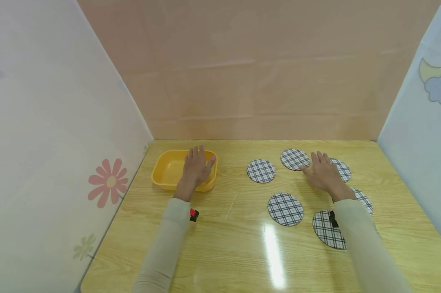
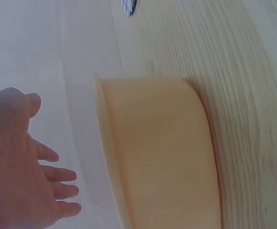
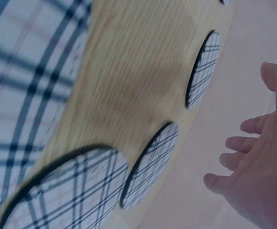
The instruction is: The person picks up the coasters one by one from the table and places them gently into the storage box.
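Desk carries a yellow tray under the left hand, fingers straight, holding nothing. Checked round mats lie about the right hand, also flat and empty; the nearest mat touches its thumb side, just ahead-left.

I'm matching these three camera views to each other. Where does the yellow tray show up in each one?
Head view: the yellow tray sits left of centre on the wooden table, under the left hand.
Left wrist view: the yellow tray fills the centre; the left hand is open at its left.
Right wrist view: not in it.
Shared landmark: the wooden table, in all three.
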